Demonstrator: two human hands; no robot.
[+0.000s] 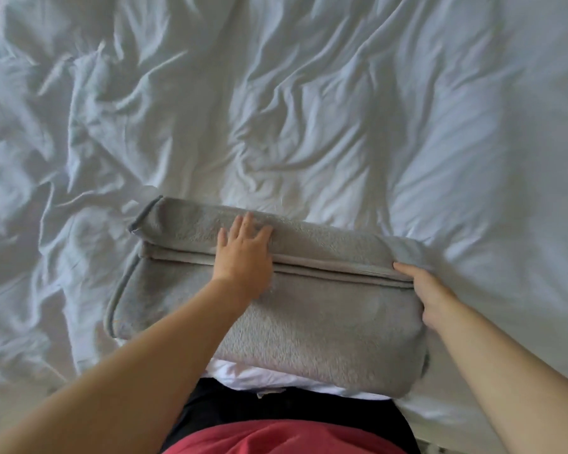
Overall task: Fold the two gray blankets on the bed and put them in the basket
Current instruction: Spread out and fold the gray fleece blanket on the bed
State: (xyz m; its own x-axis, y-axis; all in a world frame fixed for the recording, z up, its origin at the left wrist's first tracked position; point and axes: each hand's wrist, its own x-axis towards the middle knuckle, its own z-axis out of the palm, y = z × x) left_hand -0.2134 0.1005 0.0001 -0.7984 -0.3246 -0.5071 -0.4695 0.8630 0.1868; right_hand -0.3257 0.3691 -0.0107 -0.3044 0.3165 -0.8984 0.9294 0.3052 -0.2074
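We see one gray blanket (325,322) lying on the bed (309,109), at the near edge just in front of the person. It is folded into a thick, roughly rectangular bundle that runs from left to right. Its far part is a flap doubled over the rest, and the flap's piped hem draws a straight line across the middle of the bundle. Another piped hem curves round the left end, and the fleecy face is turned upward.

The left grip (243,253) lies flat on top of the blanket, across the hem line near its middle. Its fingers are straight and a little spread, and they press on the far flap. The bare forearm reaches in from the lower left.

The right grip (432,294) is at the blanket's right end, level with the same hem line. Its thumb lies on top of the fabric and the palm sits against the side of the bundle. The fingers go out of sight round the edge, so we read it as pinching that end of the blanket.

The bed is covered in white, heavily creased bedding that surrounds the blanket on the left, far and right sides. At the bottom we see a black garment (230,404) and a red garment (286,437) on the person.
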